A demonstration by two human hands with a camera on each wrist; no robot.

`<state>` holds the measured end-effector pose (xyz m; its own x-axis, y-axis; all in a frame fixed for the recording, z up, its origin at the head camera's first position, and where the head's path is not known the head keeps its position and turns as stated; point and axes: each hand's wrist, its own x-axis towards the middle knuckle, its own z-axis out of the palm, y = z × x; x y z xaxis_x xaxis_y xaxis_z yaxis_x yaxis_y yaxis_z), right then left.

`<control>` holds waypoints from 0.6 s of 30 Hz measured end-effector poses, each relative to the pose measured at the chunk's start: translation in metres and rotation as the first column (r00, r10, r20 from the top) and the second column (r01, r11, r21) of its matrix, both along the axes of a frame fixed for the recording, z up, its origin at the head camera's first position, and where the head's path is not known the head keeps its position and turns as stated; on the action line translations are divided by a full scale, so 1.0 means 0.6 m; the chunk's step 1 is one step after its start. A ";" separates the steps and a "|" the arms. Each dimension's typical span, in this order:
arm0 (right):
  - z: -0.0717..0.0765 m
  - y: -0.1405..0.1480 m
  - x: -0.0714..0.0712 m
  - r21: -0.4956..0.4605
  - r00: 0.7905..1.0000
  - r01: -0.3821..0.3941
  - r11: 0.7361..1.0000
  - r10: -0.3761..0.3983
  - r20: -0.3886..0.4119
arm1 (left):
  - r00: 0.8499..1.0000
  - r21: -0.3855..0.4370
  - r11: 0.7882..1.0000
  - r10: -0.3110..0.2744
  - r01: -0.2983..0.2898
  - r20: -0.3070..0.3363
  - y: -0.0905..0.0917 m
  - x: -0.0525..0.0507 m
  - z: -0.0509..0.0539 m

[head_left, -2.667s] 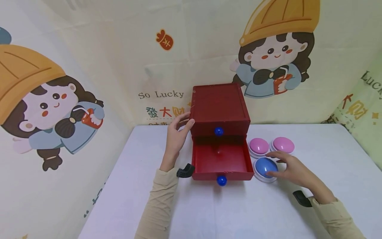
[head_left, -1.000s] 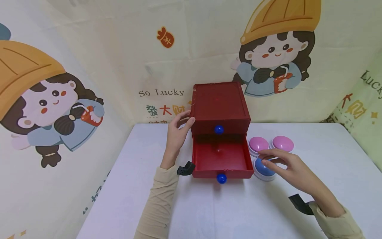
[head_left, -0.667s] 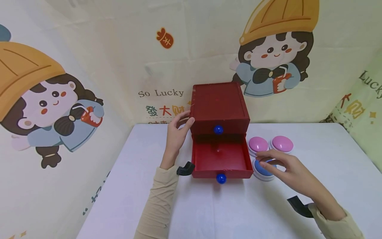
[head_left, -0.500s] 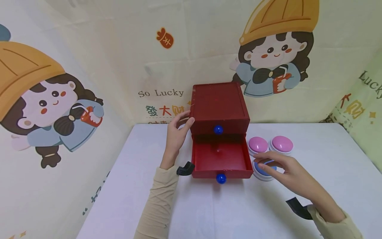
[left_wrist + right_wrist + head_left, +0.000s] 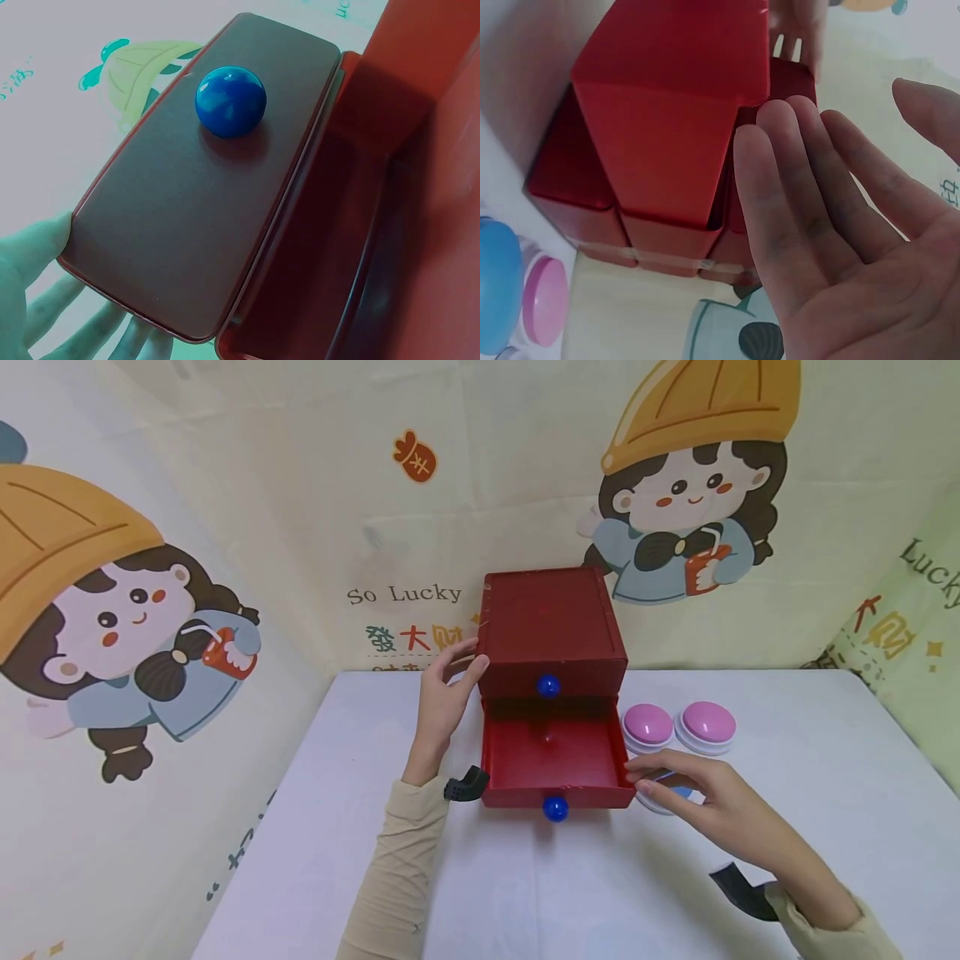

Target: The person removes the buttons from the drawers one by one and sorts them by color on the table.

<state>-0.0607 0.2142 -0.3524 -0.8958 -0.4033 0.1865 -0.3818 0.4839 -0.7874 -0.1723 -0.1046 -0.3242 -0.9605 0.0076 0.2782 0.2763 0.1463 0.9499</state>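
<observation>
A red drawer box (image 5: 551, 618) stands on the white table; its lower drawer (image 5: 555, 760) is pulled out with nothing visible inside. Round blue knobs mark the upper drawer (image 5: 548, 686) and the lower one. My left hand (image 5: 444, 710) rests against the box's upper left side, thumb at the front corner. My right hand (image 5: 720, 797) hovers by the pulled-out drawer's right wall, fingers extended; the right wrist view shows an empty palm, but contact with the drawer is unclear. Beneath this hand, a blue dome push button (image 5: 681, 791) is mostly hidden.
Two pink push buttons on white bases, a nearer one (image 5: 648, 724) and one farther right (image 5: 708, 722), sit right of the box behind my right hand. A printed cloth backdrop (image 5: 420, 543) hangs behind the table (image 5: 360, 860).
My right hand has moved left and slightly nearer from over the blue button to the drawer's right side, covering more of the button. The left hand and drawers have not visibly moved.
</observation>
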 end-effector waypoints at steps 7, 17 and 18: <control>0.000 -0.006 0.004 -0.007 1.000 -0.029 1.000 0.029 0.004 | 1.000 -0.001 1.000 0.001 -0.001 0.003 -0.001 0.001 -0.001; -0.005 -0.020 0.005 -0.025 0.982 -0.142 0.990 0.144 0.119 | 1.000 0.001 1.000 0.002 -0.002 0.006 0.000 0.000 0.000; -0.006 -0.021 0.005 -0.029 0.980 -0.148 0.989 0.151 0.132 | 1.000 0.001 1.000 0.003 -0.003 0.008 0.000 0.000 0.000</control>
<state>-0.0579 0.2015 -0.3560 -0.8430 -0.5322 0.0780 -0.3393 0.4138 -0.8448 -0.1725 -0.1046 -0.3242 -0.9626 0.0048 0.2709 0.2686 0.1465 0.9520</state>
